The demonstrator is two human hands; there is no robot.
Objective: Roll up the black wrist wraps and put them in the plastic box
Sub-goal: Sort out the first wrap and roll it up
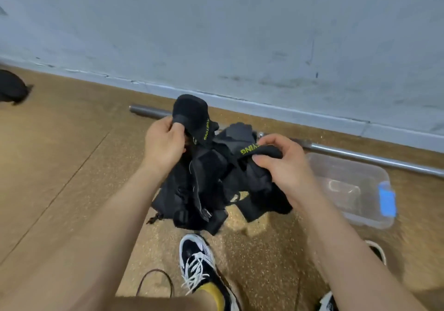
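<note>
Left hand [165,142] gripping a partly rolled black wrist wrap [192,112] - held above the heap of black wraps [204,190] on the floor [60,166], right hand [286,166] pinching a second wrap [257,151], clear plastic box [374,217] on the floor - just right of that hand.

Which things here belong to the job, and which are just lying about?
Job: left hand gripping rolled wrap; right hand gripping loose wrap; wrap pile; box.
Lying about: bar; black thing far left; cord.
</note>
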